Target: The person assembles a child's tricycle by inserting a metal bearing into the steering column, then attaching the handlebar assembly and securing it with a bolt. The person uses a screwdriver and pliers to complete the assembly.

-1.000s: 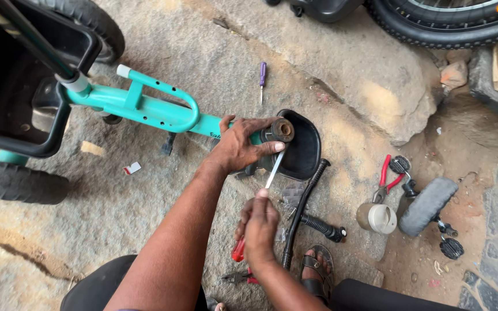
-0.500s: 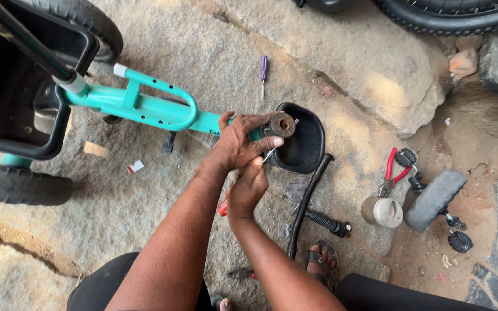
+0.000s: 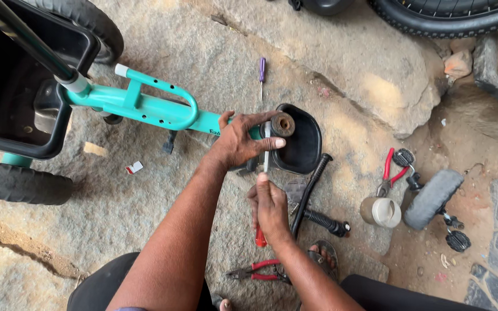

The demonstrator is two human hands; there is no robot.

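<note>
A teal tricycle frame (image 3: 145,106) lies across the stone ground. My left hand (image 3: 243,141) grips its front end, right beside the round head tube opening (image 3: 282,124). My right hand (image 3: 270,208) holds a red-handled screwdriver (image 3: 263,190) upright, its metal shaft reaching up to my left thumb by the tube. A black plastic seat (image 3: 302,144) lies just behind the tube.
Black handlebar (image 3: 315,198) lies by my foot. Red pliers (image 3: 260,269) rest near my knee, another red pair (image 3: 392,171) to the right beside a small pot (image 3: 380,211) and a pedalled wheel (image 3: 433,198). A purple screwdriver (image 3: 261,72) lies farther off. Black basket (image 3: 12,98) and tyre (image 3: 18,183) are left.
My right hand went up against the left hand half a second ago, then drew back down with the screwdriver. The left hand kept its grip on the frame.
</note>
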